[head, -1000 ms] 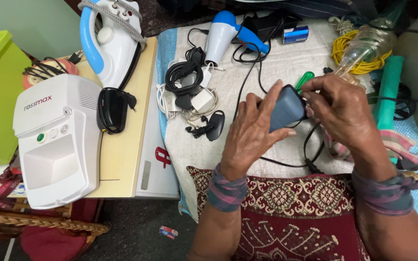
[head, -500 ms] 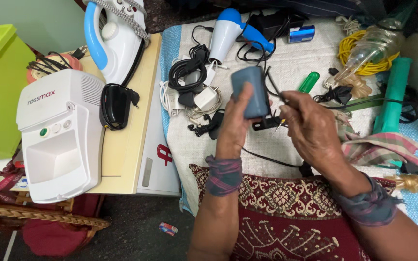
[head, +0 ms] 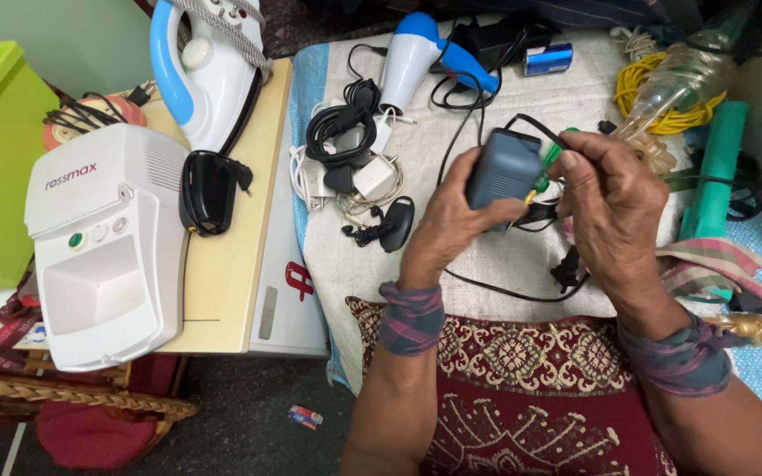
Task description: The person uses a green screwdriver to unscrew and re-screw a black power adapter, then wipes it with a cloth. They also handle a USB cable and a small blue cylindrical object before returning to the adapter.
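My left hand (head: 451, 220) grips a grey-blue power adapter box (head: 503, 166), held upright above a white cloth (head: 487, 264). A black cable (head: 504, 291) trails from the adapter down over the cloth to a black plug (head: 568, 270). My right hand (head: 610, 203) holds a green-handled screwdriver (head: 547, 164) with its tip against the right side of the adapter. Both wrists wear dark patterned cuffs.
A white medical device (head: 103, 247), a black adapter (head: 209, 189) and a white-blue iron (head: 209, 66) sit on a beige table at left. Chargers and cables (head: 350, 159), a blue-white hair dryer (head: 412, 57), yellow cord (head: 654, 88) and a teal tube (head: 716, 167) surround the hands. A red patterned cushion (head: 522, 370) lies in front.
The adapter went from lying under both hands to held upright in my left hand. My right hand took up the green screwdriver and brought it to the adapter's side.
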